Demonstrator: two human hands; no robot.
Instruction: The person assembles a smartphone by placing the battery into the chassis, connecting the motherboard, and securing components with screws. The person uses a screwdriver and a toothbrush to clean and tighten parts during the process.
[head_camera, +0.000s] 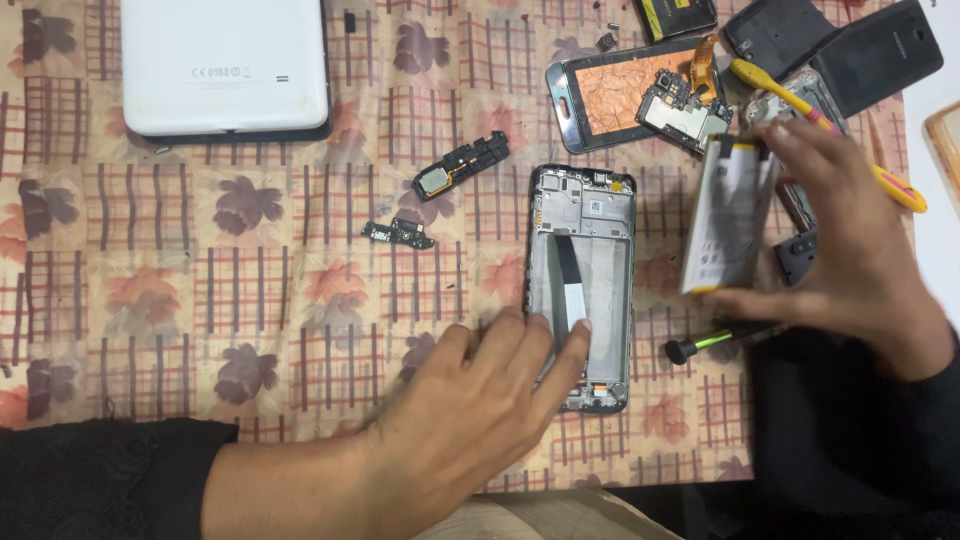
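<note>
Head view: the right hand (850, 250) grips a flat white battery (730, 215) by its edges, thumb under the bottom end and fingers along the far side, lifted off the patterned tablecloth (200, 300) at about three o'clock from the opened phone frame (582, 285). The grip looks light and the hand is blurred, so I judge the cell could slip and land on the screwdriver (715, 343) lying just below it, or be bent if squeezed; a dented cell is the real hazard here. The left hand (480, 400) lies spread and mostly flat at six o'clock of the frame, fingertips (578, 328) resting on its lower half beside the dark ribbon cable (568, 285); it clasps nothing, only presses. Too much weight there could kink that cable or flex the frame.

Loose parts sit at ten o'clock of the frame: a small speaker module (462, 165) and a charging board (398, 234). A careless sweep of the left forearm could scatter them
</note>
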